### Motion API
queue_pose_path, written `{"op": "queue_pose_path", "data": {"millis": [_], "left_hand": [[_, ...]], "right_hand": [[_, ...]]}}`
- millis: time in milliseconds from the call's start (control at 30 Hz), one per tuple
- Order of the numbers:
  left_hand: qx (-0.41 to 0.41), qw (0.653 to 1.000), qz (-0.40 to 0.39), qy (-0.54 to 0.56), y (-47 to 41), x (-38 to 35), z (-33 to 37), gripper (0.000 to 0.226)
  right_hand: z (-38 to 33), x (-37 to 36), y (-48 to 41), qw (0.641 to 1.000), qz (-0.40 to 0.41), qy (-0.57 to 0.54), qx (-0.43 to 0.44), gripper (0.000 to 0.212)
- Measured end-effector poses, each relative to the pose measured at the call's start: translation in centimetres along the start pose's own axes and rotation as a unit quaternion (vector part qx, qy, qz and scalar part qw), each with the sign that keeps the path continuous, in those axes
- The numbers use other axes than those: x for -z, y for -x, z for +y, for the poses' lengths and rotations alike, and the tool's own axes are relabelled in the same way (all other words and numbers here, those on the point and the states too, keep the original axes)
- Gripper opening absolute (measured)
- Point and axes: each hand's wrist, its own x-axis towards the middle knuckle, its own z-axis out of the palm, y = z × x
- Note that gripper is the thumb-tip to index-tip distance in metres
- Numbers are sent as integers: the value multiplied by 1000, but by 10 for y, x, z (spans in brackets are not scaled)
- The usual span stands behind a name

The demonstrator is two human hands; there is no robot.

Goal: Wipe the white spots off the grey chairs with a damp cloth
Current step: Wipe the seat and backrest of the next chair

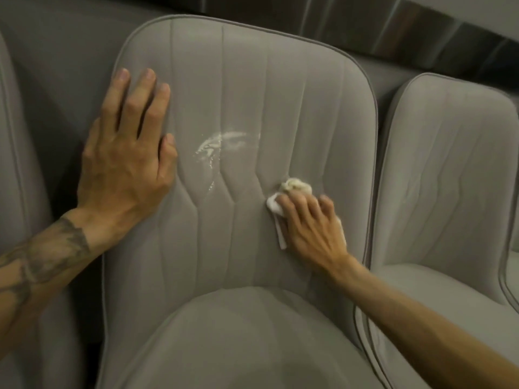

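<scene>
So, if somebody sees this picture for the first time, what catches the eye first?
First the white smear in the middle of the grey chair back, bright against the fabric. Lower right of it, the right hand holds a crumpled cloth against the back, apart from the smear. The left hand lies flat on its left edge.

An indoor room with seating; its exact kind cannot be told. 3 matching grey upholstered chairs [280,94], stitched and piped, stand close side by side, a dark glossy band [421,37] running behind them.
</scene>
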Motion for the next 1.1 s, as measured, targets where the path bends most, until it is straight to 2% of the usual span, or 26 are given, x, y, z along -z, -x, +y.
{"op": "queue_pose_path", "data": {"millis": [33,100,200,267,333,400,433,467,567,600,633,700,767,800,867,1000,1033,1100], "left_hand": [[-1,1000,0,-1,0,0,0,58],[1,1000,0,-3,0,0,0,58],[2,1000,-2,-7,0,0,2,58],[-1,1000,-2,-10,0,0,1,58],[2,1000,-4,-13,0,0,1,58],[5,1000,-8,-14,0,0,3,59],[5,1000,-8,-15,0,0,2,59],[4,1000,-8,-15,0,0,2,59],[1,1000,-1,-17,0,-2,2,59],[1,1000,0,-17,1,-2,2,59],[1,1000,-1,-17,1,-3,3,59],[2,1000,-3,-18,0,-2,3,59],[-2,1000,-6,-13,0,-2,2,59],[-4,1000,-5,-10,0,-1,2,59],[-4,1000,0,-5,-1,0,2,59],[-5,1000,0,6,-1,0,2,59],[-5,1000,2,6,-1,-1,1,59],[-10,1000,4,6,-1,-1,1,59]], "right_hand": [[9,2,-15,1000,13,-3,-18,45],[20,4,-46,992,54,-27,-112,38],[-8,-3,-32,973,71,-59,-210,37],[-45,-13,19,985,20,-72,-158,41],[-69,-18,68,996,-42,-64,-50,44],[-65,-22,87,997,-52,-54,34,47],[-57,-25,82,997,-40,-50,48,48],[-50,-27,72,998,-32,-55,29,49],[-47,-33,43,983,37,-91,-154,43],[-57,-35,39,977,45,-104,-183,41],[-67,-36,40,977,45,-112,-175,43],[-72,-35,38,989,31,-110,-89,51],[-51,-27,18,993,40,-98,-41,48],[-37,-20,-4,992,59,-95,-51,43],[-8,-8,-67,980,129,-93,-122,35],[21,14,-177,918,247,-89,-297,31],[10,13,-181,910,255,-101,-312,33],[-26,6,-155,932,218,-145,-251,36]]}}
